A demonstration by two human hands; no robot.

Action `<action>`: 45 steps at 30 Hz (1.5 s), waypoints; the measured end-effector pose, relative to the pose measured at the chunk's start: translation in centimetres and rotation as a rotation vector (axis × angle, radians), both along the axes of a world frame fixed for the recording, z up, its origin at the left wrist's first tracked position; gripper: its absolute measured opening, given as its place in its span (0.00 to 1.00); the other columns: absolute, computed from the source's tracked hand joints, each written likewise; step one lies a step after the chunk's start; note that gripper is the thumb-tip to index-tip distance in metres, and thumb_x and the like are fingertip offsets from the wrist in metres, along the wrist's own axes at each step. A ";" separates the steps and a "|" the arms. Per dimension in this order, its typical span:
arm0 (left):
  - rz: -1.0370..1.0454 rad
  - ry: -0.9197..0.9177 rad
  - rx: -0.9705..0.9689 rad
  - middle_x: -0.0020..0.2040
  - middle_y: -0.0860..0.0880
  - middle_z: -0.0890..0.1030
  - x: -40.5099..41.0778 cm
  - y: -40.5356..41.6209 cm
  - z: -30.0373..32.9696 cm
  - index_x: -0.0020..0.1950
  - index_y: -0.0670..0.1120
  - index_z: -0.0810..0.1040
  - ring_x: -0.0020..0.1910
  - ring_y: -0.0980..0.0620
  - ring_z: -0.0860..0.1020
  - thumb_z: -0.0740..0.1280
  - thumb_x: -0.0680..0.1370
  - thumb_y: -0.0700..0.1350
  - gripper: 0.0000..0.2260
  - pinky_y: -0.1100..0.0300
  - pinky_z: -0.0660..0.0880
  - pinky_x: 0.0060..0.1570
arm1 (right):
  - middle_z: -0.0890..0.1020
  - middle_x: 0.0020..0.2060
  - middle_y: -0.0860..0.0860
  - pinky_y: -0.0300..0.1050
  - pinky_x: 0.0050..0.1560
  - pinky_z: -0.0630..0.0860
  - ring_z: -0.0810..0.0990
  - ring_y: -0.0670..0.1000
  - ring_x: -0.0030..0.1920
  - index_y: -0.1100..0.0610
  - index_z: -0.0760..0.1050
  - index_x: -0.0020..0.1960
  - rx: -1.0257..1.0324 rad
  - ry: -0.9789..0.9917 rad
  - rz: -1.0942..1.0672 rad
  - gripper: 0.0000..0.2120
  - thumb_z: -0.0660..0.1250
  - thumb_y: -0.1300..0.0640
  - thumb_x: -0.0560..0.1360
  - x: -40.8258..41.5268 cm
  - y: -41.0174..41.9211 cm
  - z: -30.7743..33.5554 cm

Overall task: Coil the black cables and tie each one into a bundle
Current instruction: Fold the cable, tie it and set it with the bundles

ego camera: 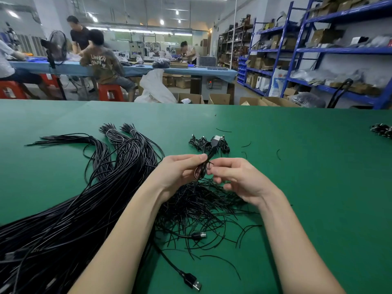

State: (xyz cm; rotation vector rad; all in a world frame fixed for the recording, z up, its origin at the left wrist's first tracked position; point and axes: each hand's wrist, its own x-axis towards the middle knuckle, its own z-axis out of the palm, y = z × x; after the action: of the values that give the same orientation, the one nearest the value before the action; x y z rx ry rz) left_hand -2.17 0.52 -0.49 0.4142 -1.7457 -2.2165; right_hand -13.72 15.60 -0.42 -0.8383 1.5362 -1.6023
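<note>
Holding a small coil (202,168) above the green table (297,166), the left hand (180,168) pinches the loops between thumb and curled fingers, with a USB plug (216,139) standing up out of the top of the bundle. The right hand (235,177) meets it from the other side, fingertips pressed together on what appears to be a thin tie (210,165) at the coil's waist — the tie itself is too fine to make out clearly. The step in hand is judged to be the tying of this coil. Below the hands lies a heap of ties (201,206); to the left, a mass of uncoiled cables (74,209); beyond the hands, a cluster of finished bundles (209,144). Risks from here: if the left pinch slackens, the loops are likely to spring apart; if the tie slips from the right fingertips, it drops into the heap; a loose twist would let the bundle unwind when set down — the protruding plug could also snag neighbouring cables.
</note>
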 end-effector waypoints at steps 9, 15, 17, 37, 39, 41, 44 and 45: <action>0.018 -0.164 0.303 0.36 0.47 0.84 -0.1 0.1 0.0 0.45 0.43 0.82 0.31 0.55 0.80 0.78 0.62 0.44 0.14 0.65 0.79 0.34 | 0.84 0.37 0.36 0.43 0.41 0.80 0.80 0.45 0.31 0.42 0.83 0.40 -0.002 0.967 -0.238 0.05 0.78 0.47 0.72 -0.1 0.3 0.3; 0.045 -0.113 0.325 0.35 0.47 0.83 -0.5 0.1 -0.4 0.36 0.44 0.86 0.31 0.55 0.80 0.79 0.62 0.44 0.07 0.66 0.78 0.33 | 0.83 0.43 0.34 0.43 0.41 0.77 0.80 0.46 0.34 0.43 0.80 0.46 -0.031 1.080 -0.303 0.07 0.67 0.42 0.76 0.2 -0.2 -0.8; 0.045 -0.071 0.245 0.36 0.49 0.84 -0.5 0.4 -0.5 0.35 0.46 0.87 0.32 0.57 0.79 0.78 0.64 0.46 0.05 0.67 0.77 0.34 | 0.83 0.39 0.38 0.40 0.35 0.74 0.79 0.45 0.32 0.44 0.80 0.43 -0.076 0.995 -0.345 0.06 0.67 0.46 0.77 0.4 -0.6 -1.1; 0.148 0.064 0.252 0.36 0.50 0.83 -0.7 0.8 -0.3 0.35 0.48 0.88 0.31 0.58 0.78 0.77 0.64 0.47 0.04 0.67 0.77 0.34 | 0.84 0.43 0.35 0.37 0.43 0.77 0.80 0.44 0.36 0.44 0.84 0.47 -0.148 1.095 -0.555 0.01 0.75 0.49 0.76 0.7 -1.0 -0.9; 0.129 0.079 0.233 0.37 0.50 0.83 -0.6 0.7 -0.4 0.37 0.47 0.88 0.31 0.58 0.78 0.77 0.65 0.46 0.04 0.67 0.77 0.34 | 0.84 0.42 0.37 0.37 0.43 0.77 0.79 0.43 0.36 0.45 0.84 0.47 -0.142 1.120 -0.534 0.01 0.73 0.51 0.77 0.8 -1.0 -0.9; 0.111 0.103 0.193 0.39 0.49 0.84 -0.4 0.6 -0.4 0.43 0.44 0.88 0.32 0.57 0.78 0.76 0.67 0.45 0.08 0.67 0.76 0.34 | 0.84 0.38 0.39 0.34 0.40 0.75 0.78 0.42 0.33 0.46 0.83 0.44 -0.106 0.978 -0.475 0.04 0.73 0.53 0.77 0.8 -1.2 -0.9; 0.104 0.108 0.081 0.44 0.46 0.86 0.0 0.3 -0.2 0.52 0.39 0.85 0.37 0.56 0.82 0.76 0.68 0.45 0.16 0.68 0.77 0.39 | 0.82 0.32 0.44 0.33 0.28 0.70 0.74 0.42 0.30 0.53 0.83 0.46 -0.020 0.406 -0.245 0.02 0.73 0.58 0.78 0.5 -1.0 -0.4; 0.089 0.112 0.061 0.44 0.45 0.86 0.0 0.3 -0.1 0.52 0.39 0.85 0.38 0.55 0.83 0.76 0.68 0.46 0.16 0.68 0.77 0.40 | 0.81 0.33 0.45 0.32 0.24 0.68 0.74 0.42 0.30 0.56 0.82 0.47 -0.031 0.095 -0.140 0.01 0.73 0.59 0.76 0.5 -0.9 -0.1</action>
State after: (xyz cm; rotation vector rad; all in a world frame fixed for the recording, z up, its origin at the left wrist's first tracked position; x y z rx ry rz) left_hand -2.13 0.87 -0.58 0.3667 -1.5754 -2.1906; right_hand -13.21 14.72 -0.50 -0.8499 1.6731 -1.7117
